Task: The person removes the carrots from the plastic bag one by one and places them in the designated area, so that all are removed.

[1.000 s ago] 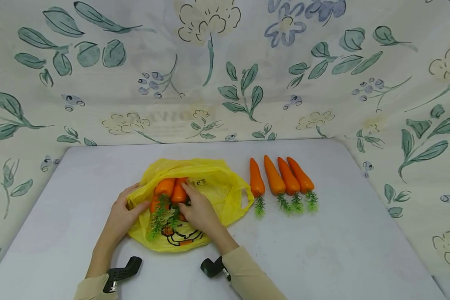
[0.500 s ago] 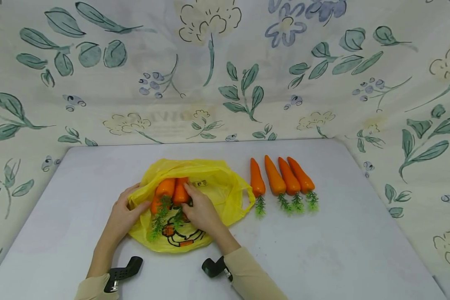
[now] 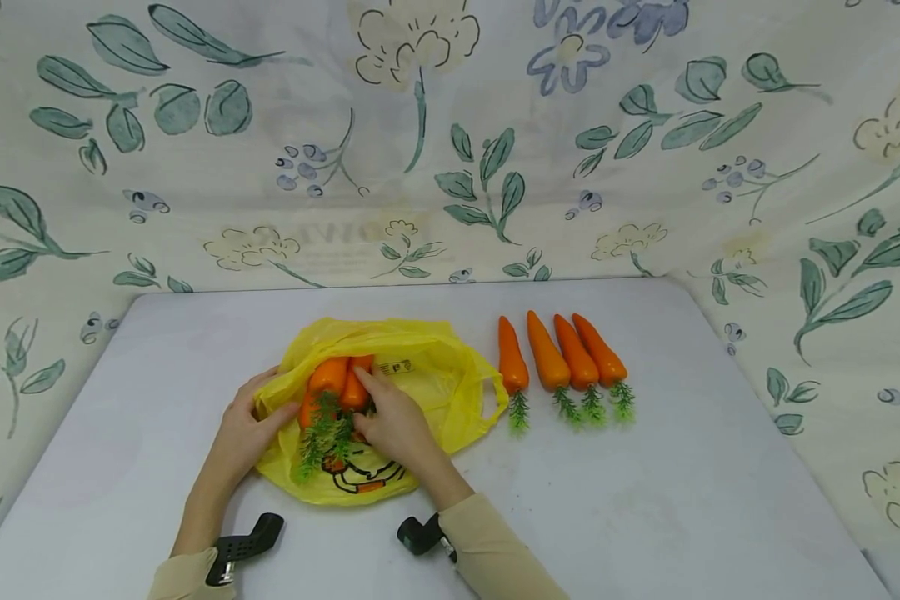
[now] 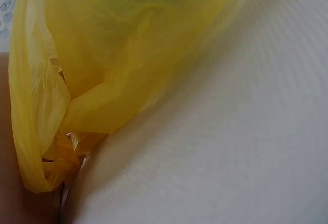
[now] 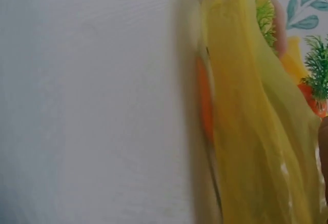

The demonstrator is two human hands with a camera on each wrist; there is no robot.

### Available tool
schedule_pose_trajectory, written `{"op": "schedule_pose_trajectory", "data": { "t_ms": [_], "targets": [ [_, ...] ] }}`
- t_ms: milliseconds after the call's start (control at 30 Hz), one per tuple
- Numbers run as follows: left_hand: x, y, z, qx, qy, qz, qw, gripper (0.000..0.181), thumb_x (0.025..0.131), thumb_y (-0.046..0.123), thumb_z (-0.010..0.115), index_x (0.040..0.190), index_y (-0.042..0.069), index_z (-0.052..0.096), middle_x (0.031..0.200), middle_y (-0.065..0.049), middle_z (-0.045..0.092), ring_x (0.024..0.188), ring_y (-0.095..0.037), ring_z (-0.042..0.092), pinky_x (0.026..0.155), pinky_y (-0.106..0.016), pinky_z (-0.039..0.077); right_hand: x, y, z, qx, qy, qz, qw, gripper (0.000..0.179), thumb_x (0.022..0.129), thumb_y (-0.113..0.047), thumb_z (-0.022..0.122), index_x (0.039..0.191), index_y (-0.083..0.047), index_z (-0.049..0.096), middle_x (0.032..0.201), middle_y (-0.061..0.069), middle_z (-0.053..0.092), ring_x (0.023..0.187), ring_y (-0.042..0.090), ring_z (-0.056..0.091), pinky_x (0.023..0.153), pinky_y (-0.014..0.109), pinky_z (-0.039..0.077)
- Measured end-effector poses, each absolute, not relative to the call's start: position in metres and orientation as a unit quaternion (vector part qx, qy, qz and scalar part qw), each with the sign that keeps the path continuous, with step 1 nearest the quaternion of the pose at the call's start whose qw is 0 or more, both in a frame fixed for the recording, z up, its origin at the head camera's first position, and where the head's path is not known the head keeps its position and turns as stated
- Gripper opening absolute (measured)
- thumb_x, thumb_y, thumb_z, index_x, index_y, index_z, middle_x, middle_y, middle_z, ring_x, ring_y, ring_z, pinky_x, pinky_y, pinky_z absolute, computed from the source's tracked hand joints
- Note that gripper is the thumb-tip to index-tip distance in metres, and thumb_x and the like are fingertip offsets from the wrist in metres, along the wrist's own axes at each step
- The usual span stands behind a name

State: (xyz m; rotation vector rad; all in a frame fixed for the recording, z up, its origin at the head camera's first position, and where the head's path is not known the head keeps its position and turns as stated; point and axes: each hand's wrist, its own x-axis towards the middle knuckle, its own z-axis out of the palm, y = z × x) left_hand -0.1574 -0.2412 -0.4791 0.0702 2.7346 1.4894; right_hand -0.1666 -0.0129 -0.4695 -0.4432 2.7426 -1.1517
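Observation:
A yellow plastic bag (image 3: pixel 438 396) lies with its mouth open toward me in the head view. My left hand (image 3: pixel 240 429) holds the bag's left rim, thumb inside and fingers behind the plastic. Inside, at the left, several orange toy carrots (image 3: pixel 328 375) with green tops (image 3: pixel 317 442) are bunched together. My right hand (image 3: pixel 397 421) reaches into the mouth and pinches one carrot (image 3: pixel 355 395) beside them. Yellow plastic (image 4: pixel 118 55) fills much of the left wrist view. In the right wrist view, the bag's edge (image 5: pixel 241 90) partly hides a carrot (image 5: pixel 316 103).
Several more carrots (image 3: pixel 547 354) lie in a row right of the bag, green tops toward me. The leftmost one (image 3: pixel 513 358) is close to the bag's handle loop (image 3: pixel 492 396). A white table (image 3: pixel 645 500) meets a floral cloth (image 3: pixel 450 242) behind.
My right hand has shifted slightly left with the carrot, whose greens now lie against the other tops in the bag. My left hand has stayed on the rim.

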Motion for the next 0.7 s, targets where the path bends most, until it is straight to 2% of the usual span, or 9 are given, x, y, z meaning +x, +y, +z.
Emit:
{"op": "schedule_pose_trajectory", "data": {
  "t_ms": [100,200,367,433,600,700],
  "targets": [
    [-0.1572,-0.2416,-0.4790,0.022,0.878,0.477,0.013,0.070,0.097,0.034,0.062,0.152,0.002,0.033,0.155,-0.027,0.027,0.134,-0.046,0.031,0.104,-0.065,0.028,-0.1657,-0.0137,-0.4703,-0.153,0.916,-0.367,0.056,0.069,0.093,-0.017,0.066,0.155,-0.024,0.035,0.159,0.012,0.031,0.129,0.026,0.053,0.080,0.027,0.048],
    [-0.1569,-0.2417,-0.4784,0.022,0.879,0.477,0.015,0.071,0.097,0.035,0.062,0.152,0.002,0.032,0.156,-0.027,0.027,0.135,-0.046,0.031,0.104,-0.065,0.028,-0.1653,-0.0132,-0.4711,-0.157,0.917,-0.365,0.048,0.068,0.094,-0.016,0.064,0.155,-0.023,0.034,0.158,0.012,0.033,0.127,0.026,0.054,0.081,0.025,0.048],
    [-0.1567,-0.2419,-0.4788,0.019,0.879,0.476,0.014,0.070,0.097,0.036,0.061,0.152,0.003,0.033,0.156,-0.025,0.028,0.133,-0.043,0.033,0.102,-0.060,0.031,-0.1657,-0.0109,-0.4720,-0.160,0.910,-0.379,0.050,0.068,0.094,-0.013,0.063,0.155,-0.021,0.035,0.158,0.011,0.034,0.118,0.022,0.056,0.074,0.022,0.045],
    [-0.1565,-0.2418,-0.4792,0.017,0.880,0.474,0.012,0.070,0.097,0.037,0.061,0.152,0.003,0.033,0.155,-0.025,0.029,0.131,-0.042,0.035,0.100,-0.058,0.032,-0.1657,-0.0104,-0.4724,-0.159,0.905,-0.391,0.054,0.068,0.094,-0.012,0.063,0.155,-0.022,0.035,0.159,0.011,0.033,0.107,0.022,0.059,0.068,0.021,0.045],
    [-0.1563,-0.2420,-0.4798,0.019,0.878,0.479,0.011,0.070,0.097,0.037,0.061,0.152,0.003,0.033,0.155,-0.025,0.029,0.131,-0.043,0.034,0.101,-0.060,0.031,-0.1651,-0.0093,-0.4715,-0.159,0.898,-0.407,0.053,0.067,0.094,-0.010,0.062,0.154,-0.021,0.036,0.159,0.011,0.033,0.096,0.023,0.059,0.057,0.020,0.042],
    [-0.1565,-0.2422,-0.4800,0.021,0.874,0.486,0.012,0.070,0.097,0.036,0.062,0.152,0.003,0.033,0.155,-0.026,0.028,0.133,-0.045,0.032,0.104,-0.064,0.029,-0.1644,-0.0086,-0.4704,-0.159,0.898,-0.408,0.047,0.066,0.094,-0.011,0.062,0.154,-0.020,0.036,0.158,0.012,0.034,0.078,0.018,0.059,0.054,0.019,0.039]
  ]
}}
